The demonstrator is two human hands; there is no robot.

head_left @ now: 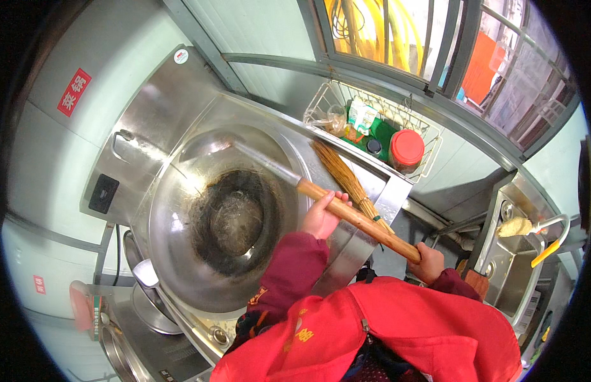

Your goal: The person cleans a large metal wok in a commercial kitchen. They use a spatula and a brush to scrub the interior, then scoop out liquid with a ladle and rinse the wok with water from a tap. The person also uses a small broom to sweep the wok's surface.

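A long wok spatula (270, 163) with a metal shaft and a thick wooden handle slants across the wide steel wok (171, 242). Its metal head rests or hovers near the wok's far wall; I cannot tell if it touches. My left hand (322, 216) is closed round the wooden handle close to the metal shaft. Farther back, my right hand (429, 263) grips the handle's end. Blackened marks ring the bottom of the wok, round a greyish patch in the middle. Beside the handle, a bamboo wok brush (348, 178) lies on the steel counter.
A white wire basket (429, 159) behind the counter holds a red-lidded jar (406, 151) and packets. To the right stands a steel sink (515, 299) with a tap. At lower left are a metal lid (156, 312) and a white bowl (145, 272). A window opens above.
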